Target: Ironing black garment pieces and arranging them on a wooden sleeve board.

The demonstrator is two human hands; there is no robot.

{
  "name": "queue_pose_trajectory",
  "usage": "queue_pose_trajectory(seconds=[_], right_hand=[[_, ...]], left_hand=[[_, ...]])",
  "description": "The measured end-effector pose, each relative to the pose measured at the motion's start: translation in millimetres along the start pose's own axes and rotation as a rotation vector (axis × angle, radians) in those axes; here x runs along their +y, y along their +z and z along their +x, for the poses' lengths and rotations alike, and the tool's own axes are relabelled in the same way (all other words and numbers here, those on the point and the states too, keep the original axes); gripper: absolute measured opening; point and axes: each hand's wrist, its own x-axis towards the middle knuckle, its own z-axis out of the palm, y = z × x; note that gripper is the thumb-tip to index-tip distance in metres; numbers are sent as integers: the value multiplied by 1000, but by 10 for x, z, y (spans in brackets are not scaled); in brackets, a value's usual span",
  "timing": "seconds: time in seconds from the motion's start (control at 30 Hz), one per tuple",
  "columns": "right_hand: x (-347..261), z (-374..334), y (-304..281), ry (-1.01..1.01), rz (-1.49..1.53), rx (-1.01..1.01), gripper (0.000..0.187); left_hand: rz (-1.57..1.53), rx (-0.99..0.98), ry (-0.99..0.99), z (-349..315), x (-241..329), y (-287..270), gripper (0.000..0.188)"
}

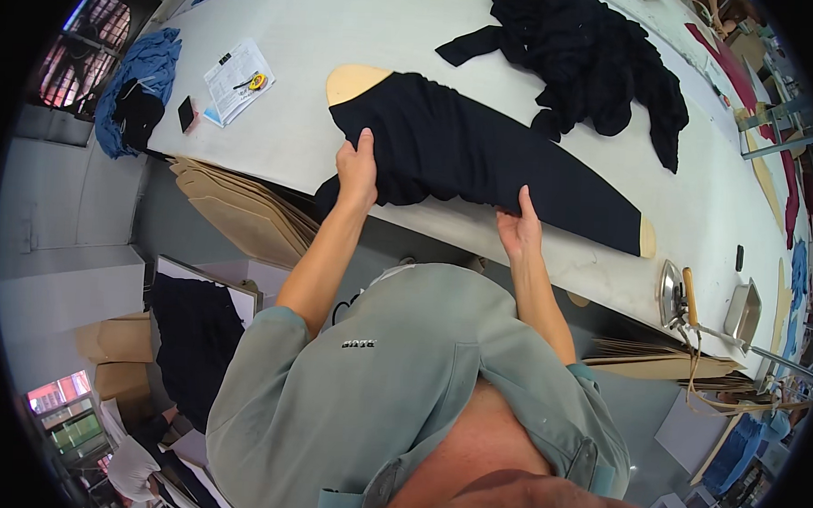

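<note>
On the white table (342, 37), dark cloth (481, 158) over a board.
Both my left hand (357, 173) and right hand (518, 229) pinch its edge, keeping it taut.

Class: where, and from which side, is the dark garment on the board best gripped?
Grip the near hem of the dark garment, coming from the table's front edge. There it bunches loose off the board, where the left hand and right hand hold it.

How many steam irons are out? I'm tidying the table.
1: a steam iron stands on the table's near edge, to the right hand's right. Others may be hidden.
</note>
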Motion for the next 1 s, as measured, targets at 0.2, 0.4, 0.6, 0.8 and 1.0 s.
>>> queue_pose_trajectory(seconds=[0.2,0.4,0.6,0.8,1.0], right_hand=[[-732,-290,281,-173,-243,-153,29],[-1080,-814,940,-276,-550,-308,38],[-652,-799,867,-237,-545,-169,37],[-373,-695,80,-125,-522,-38,35],[-170,-534,-529,138,-353,18,33]], left_hand=[[849,-9,445,1027,506,-1139,49],[396,8,1228,2254,2230,627,46],[331,-720,1105,1002,1880,2161,34],[691,-459,1177,456,-3,350,32],[1225,187,550,108,-1288,-1380,62]])
